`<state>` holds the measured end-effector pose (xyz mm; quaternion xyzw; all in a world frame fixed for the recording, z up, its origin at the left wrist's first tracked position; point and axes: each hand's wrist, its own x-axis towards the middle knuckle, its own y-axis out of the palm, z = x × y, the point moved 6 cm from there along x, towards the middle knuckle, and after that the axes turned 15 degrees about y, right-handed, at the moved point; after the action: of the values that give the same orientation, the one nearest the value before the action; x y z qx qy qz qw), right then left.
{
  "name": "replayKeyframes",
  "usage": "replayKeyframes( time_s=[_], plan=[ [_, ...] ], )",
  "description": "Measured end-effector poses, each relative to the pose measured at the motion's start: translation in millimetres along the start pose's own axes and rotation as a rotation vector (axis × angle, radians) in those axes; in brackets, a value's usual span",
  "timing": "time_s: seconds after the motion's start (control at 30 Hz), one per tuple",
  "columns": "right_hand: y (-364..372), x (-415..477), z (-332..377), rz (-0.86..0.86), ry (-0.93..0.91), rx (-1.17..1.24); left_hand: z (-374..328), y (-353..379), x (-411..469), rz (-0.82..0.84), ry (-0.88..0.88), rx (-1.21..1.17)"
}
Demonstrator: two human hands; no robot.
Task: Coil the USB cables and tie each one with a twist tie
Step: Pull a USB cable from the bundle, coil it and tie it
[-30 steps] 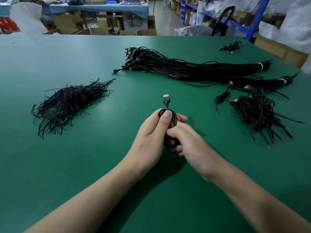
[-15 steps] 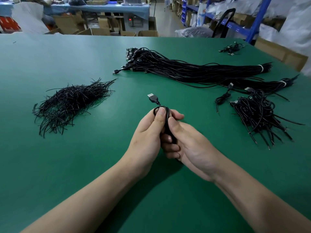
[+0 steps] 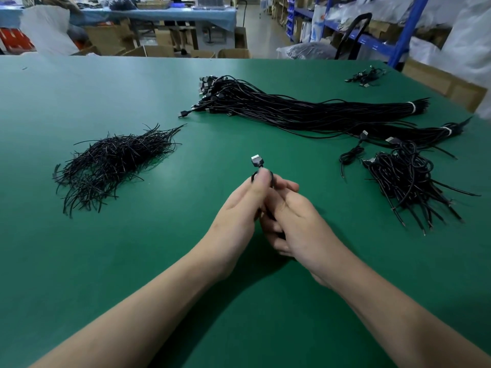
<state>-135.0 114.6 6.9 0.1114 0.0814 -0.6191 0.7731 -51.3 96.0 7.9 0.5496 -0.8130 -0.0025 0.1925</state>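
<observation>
Two hands, left hand (image 3: pixel 239 205) and right hand (image 3: pixel 295 216), both curled round one coiled USB cable (image 3: pixel 252 178), over the middle of the desk (image 3: pixel 79 261). USB plug (image 3: pixel 257 161) swung back upright past the left thumb, after tilting leftward half a second ago. Coil probably gathered and ready for tying; no tie visible in the grip. Heap of twist ties (image 3: pixel 111 163) well apart, toward the left edge.

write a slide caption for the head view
Left hand and right hand grip a coiled cable; ties lie left, bundles right.
</observation>
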Motion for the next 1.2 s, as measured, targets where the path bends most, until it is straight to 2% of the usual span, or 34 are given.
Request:
replayKeyframes(
  time_s=[0.1,0.2,0.3,0.47,0.63,0.8,1.03,1.13,1.2],
  plan=[
    [-2.1,-0.1,3.3,-0.078,-0.038,-0.164,-0.5,-2.5,-0.7,-0.011,0.041,0.030],
    [2.8,-0.1,3.5,-0.029,-0.022,-0.200,0.5,-7.9,-1.2,-0.053,0.038,0.001],
    [4.9,0.9,0.3,0.038,0.049,-0.147,1.4,-9.6,-1.0,-0.062,0.030,0.037],
    [2.1,-1.4,-8.2,0.102,0.157,-0.049,-3.3,-6.7,1.6,0.048,0.121,0.217],
    [2.5,-1.1,-10.0,0.147,0.159,-0.024,-7.2,-7.8,2.5,0.046,0.129,0.228],
    [8.1,-5.0,-6.1,0.325,0.207,0.280,-11.5,-12.4,5.5,0.018,0.178,0.275],
    [-1.3,0.4,-4.3,0.056,0.076,0.065,-8.8,-14.9,7.2,-0.025,0.255,0.340],
    [-9.2,1.3,-2.5,-0.040,0.030,0.019,-9.0,-19.6,11.6,0.001,0.175,0.361],
    [-18.3,1.2,0.1,-0.117,-0.006,-0.012,-16.9,-32.9,15.9,0.060,0.127,0.525]
  ],
)
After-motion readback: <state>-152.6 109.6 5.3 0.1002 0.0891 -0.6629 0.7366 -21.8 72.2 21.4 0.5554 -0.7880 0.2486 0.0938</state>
